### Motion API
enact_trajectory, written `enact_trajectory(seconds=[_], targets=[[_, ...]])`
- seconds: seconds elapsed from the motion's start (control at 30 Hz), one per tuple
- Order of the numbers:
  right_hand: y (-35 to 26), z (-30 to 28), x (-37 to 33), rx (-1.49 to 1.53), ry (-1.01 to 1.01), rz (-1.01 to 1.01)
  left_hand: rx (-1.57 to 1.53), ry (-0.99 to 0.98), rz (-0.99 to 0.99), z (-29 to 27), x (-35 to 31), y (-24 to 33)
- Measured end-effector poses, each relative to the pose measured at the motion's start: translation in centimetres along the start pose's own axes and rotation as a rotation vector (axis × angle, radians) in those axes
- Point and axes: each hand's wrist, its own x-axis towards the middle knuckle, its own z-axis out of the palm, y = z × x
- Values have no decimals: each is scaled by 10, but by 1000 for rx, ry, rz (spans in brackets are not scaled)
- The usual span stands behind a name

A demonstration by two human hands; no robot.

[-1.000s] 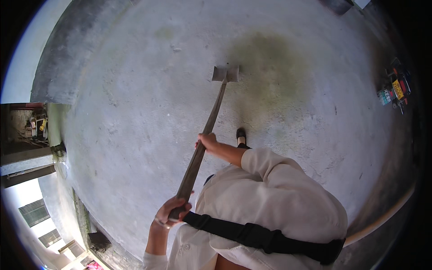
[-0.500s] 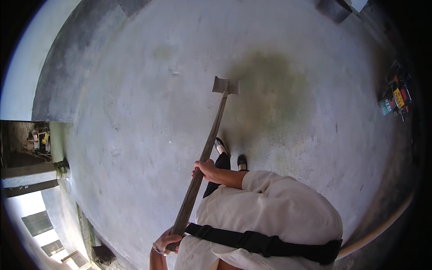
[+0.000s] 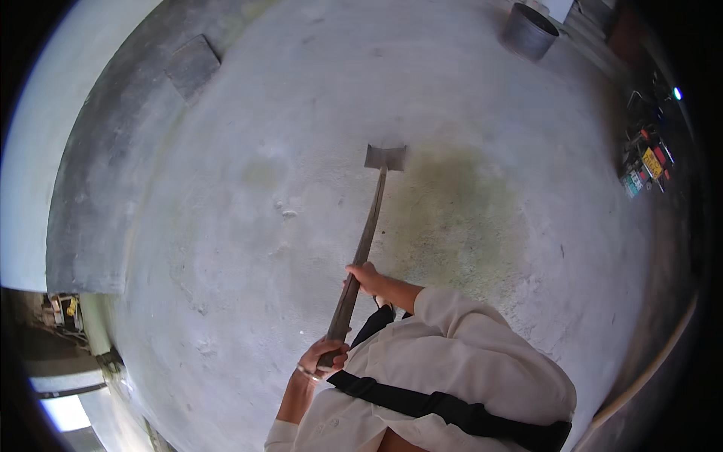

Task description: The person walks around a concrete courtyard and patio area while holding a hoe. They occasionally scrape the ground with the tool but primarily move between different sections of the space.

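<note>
Scraper (image 3: 367,230) is farther fwd over the floor (image 3: 218,324) than before in head view, its blade (image 3: 386,157) by top L of green patch (image 3: 459,218), w/ L hand (image 3: 317,354) gripping handle (image 3: 341,316) end & R hand (image 3: 366,278) gripping nearer blade.

The grey floor (image 3: 226,241) carries a broad green stain (image 3: 456,218) right of centre and a smaller, fainter patch (image 3: 263,172) to its left. At upper right stands a dark, round bucket (image 3: 527,36), a white object (image 3: 559,9) just behind it. Near the right edge are a yellow plate (image 3: 652,162) and a green one (image 3: 631,183), amid dark clutter; below runs a pale brown pole (image 3: 649,368). On the left, a white wall (image 3: 45,151) has a dark lower band (image 3: 98,181); a square slab (image 3: 193,66) sits by it.
</note>
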Motion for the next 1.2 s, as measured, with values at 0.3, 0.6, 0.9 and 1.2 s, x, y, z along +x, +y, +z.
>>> enact_trajectory(seconds=[0.3, 0.6, 0.9, 1.2], targets=[[-180, 36, 61, 35, -19, -153, -20, 56, -18, 79, 143, 146], [-405, 66, 178, 99, -32, -169, -73, 76, -4, 191, 304, 330], [-577, 117, 272, 177, -47, -193, -110, 47, -13, 281, 398, 500], [-734, 141, 386, 176, -54, -213, -120, 42, -19, 340, 511, 644]])
